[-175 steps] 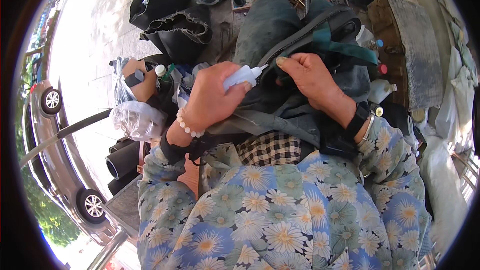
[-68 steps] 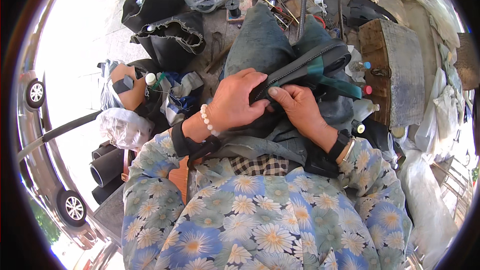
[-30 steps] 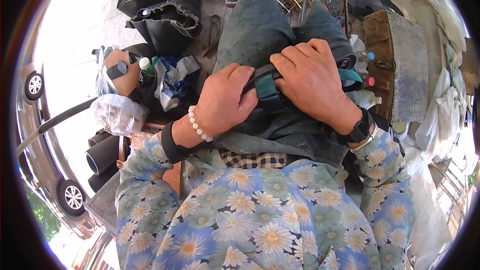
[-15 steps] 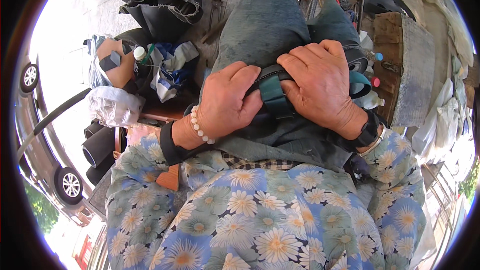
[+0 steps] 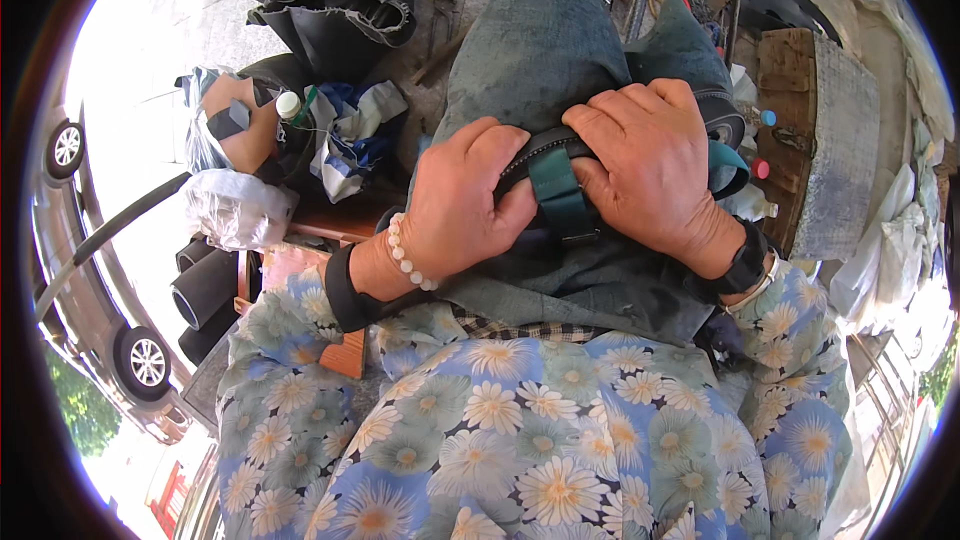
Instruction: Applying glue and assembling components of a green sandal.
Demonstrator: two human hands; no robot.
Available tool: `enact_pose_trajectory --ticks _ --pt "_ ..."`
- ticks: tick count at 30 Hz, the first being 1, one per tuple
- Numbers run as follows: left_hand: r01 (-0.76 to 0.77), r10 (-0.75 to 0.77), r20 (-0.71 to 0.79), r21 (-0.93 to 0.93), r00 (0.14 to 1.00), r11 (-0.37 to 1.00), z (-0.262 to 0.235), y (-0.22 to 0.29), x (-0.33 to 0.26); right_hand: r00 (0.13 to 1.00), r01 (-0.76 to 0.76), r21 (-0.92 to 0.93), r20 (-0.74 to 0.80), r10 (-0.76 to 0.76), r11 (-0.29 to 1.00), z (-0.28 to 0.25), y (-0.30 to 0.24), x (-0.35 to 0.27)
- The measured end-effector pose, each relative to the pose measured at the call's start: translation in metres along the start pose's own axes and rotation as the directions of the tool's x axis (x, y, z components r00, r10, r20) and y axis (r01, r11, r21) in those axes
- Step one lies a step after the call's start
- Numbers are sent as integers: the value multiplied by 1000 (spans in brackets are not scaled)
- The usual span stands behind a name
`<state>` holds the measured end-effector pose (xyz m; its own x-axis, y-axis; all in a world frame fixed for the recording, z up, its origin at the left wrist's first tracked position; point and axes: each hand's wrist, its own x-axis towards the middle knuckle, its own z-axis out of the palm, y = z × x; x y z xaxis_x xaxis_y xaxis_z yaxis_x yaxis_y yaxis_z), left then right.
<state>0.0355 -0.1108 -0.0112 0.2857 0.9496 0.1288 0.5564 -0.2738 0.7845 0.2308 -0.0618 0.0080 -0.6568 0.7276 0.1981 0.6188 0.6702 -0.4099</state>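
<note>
Two hands press on one grey bag (image 5: 560, 70) lying on the lap, its long axis running from near to far. Left hand (image 5: 465, 200) grips the black strap (image 5: 545, 145) from the left; right hand (image 5: 650, 175) closes over the single teal strap (image 5: 558, 195), which lies between both hands, equally near.

Teal strap (image 5: 556, 195), black-edged, on grey cloth (image 5: 545, 50)

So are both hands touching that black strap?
Touching. The head view shows the left hand and the right hand both pressing down on the black strap, fingers wrapped over it where the teal band crosses.
</note>
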Motion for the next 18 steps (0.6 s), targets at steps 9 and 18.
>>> enact_pose_trajectory --ticks 9,18 --pt "52 -73 123 170 990 984 -64 44 -4 992 28 219 -124 0 975 2 -27 -2" --pt "138 -207 185 329 961 934 -53 55 -17 999 2 329 -42 13 944 25 -28 -23"
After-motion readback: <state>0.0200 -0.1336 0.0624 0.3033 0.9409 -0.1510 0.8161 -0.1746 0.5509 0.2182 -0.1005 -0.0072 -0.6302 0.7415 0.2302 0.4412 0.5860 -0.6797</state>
